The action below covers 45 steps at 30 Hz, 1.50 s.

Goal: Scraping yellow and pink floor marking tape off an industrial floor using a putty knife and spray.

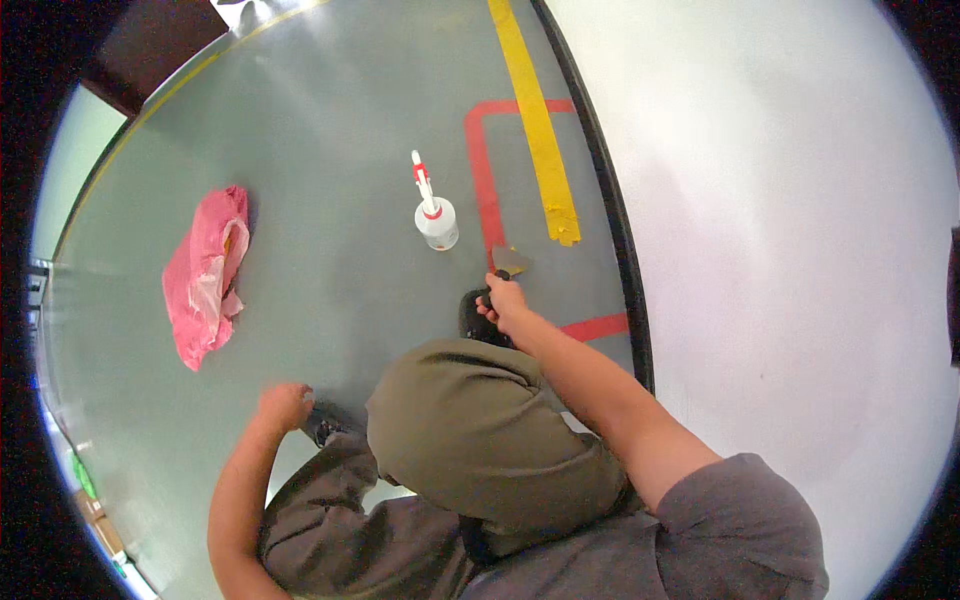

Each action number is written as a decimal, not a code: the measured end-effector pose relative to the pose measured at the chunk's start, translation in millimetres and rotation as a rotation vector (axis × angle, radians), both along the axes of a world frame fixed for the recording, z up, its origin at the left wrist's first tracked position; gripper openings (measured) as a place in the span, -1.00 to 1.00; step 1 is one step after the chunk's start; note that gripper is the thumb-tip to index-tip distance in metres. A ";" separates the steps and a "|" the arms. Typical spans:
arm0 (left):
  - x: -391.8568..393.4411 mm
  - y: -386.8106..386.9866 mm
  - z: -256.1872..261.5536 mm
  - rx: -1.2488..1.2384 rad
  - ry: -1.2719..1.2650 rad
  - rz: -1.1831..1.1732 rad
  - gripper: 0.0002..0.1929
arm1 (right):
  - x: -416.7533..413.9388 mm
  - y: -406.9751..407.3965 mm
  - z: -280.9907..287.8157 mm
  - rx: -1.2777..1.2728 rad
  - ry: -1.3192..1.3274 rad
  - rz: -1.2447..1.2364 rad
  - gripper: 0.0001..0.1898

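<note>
My right hand (pixel 504 304) is closed around the dark handle of a putty knife (pixel 508 259). Its flat blade lies close to the floor by the end of a red tape strip (pixel 481 165), and a bit of yellow shows at the blade's edge. Ahead of it, a yellow tape strip (pixel 536 120) ends in a ragged, torn edge. My left hand (pixel 283 405) is blurred and hangs low beside my left shoe (pixel 328 421). A small pale spot shows at its fingers; whether it holds something is unclear.
A white spray bottle (pixel 436 225) with a red-and-white trigger stands upright on the grey floor (pixel 337 247). Farther left lies a crumpled pink plastic bag (pixel 206 277), partly open. Along the right runs a black baseboard (pixel 611 195) under a white wall (pixel 765 225).
</note>
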<state>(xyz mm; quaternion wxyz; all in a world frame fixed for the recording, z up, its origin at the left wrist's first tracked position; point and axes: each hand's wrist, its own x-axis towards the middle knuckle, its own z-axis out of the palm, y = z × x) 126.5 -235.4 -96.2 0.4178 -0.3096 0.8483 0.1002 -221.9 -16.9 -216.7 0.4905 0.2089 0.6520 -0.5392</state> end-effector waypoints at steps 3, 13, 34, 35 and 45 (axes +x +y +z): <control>7.5 -3.0 -5.9 -0.050 0.079 0.119 -0.68 | 16.5 10.6 -2.6 -0.004 -0.035 -0.015 -0.69; 5.6 0.4 3.1 0.014 0.019 0.029 -0.69 | 20.9 10.5 -11.4 -0.041 -0.018 -0.099 -0.64; 7.1 -2.9 -11.8 0.021 0.074 0.061 -0.66 | 16.5 125.8 -14.0 0.004 0.216 0.227 -0.61; 5.7 -2.0 -11.1 0.019 0.066 0.069 -0.66 | 27.0 137.0 -9.9 0.092 0.209 0.268 -0.61; 0.5 -6.2 -6.8 0.000 0.090 0.109 -0.66 | -45.9 95.9 -33.8 0.067 0.193 0.047 -0.62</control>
